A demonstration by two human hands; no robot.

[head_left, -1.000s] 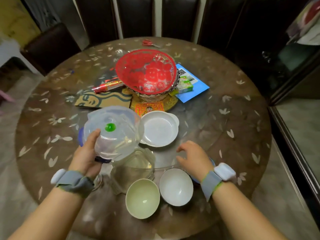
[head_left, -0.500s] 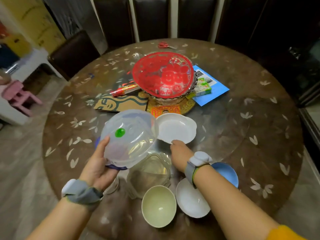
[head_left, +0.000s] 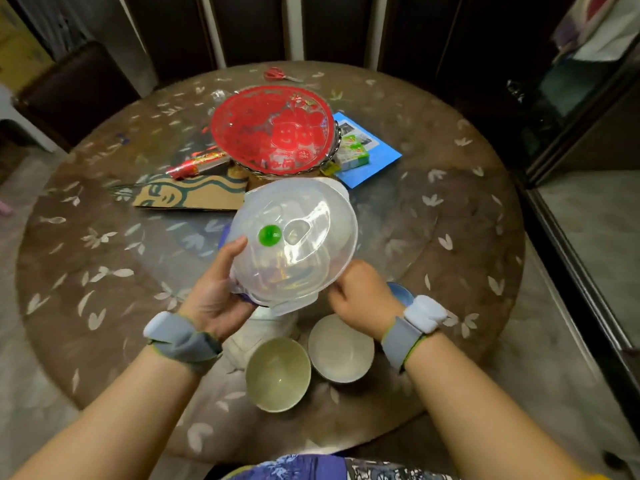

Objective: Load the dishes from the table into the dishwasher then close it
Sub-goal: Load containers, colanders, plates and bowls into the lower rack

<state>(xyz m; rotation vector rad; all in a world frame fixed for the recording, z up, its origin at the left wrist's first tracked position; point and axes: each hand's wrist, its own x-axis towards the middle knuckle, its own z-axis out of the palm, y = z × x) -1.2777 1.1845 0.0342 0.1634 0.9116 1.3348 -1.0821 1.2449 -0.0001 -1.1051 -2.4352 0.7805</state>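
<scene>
My left hand (head_left: 214, 296) grips a clear plastic dome lid (head_left: 298, 233) with a green knob, held above the round table (head_left: 450, 237), thumb on its top. A blue-rimmed piece shows under the lid's left edge. My right hand (head_left: 360, 296) pinches the near edge of a white plate (head_left: 341, 189) that now lies under the lid. On the table in front of me stand a pale green bowl (head_left: 277, 374) and a white bowl (head_left: 341, 348). A blue bowl (head_left: 400, 292) is mostly hidden behind my right hand. A clear glass container (head_left: 259, 332) sits below the lid.
A red glass bowl (head_left: 270, 129), a brown paper bag (head_left: 187, 195), a red wrapped roll (head_left: 197, 162), a blue booklet (head_left: 370, 157) and scissors (head_left: 277, 74) occupy the table's far half. Dark chairs (head_left: 76, 91) ring the far side. A glass cabinet (head_left: 588, 116) stands at right.
My right hand took the white plate off the table and brought it under the dome lid. My left hand moved the lid right, toward the middle.
</scene>
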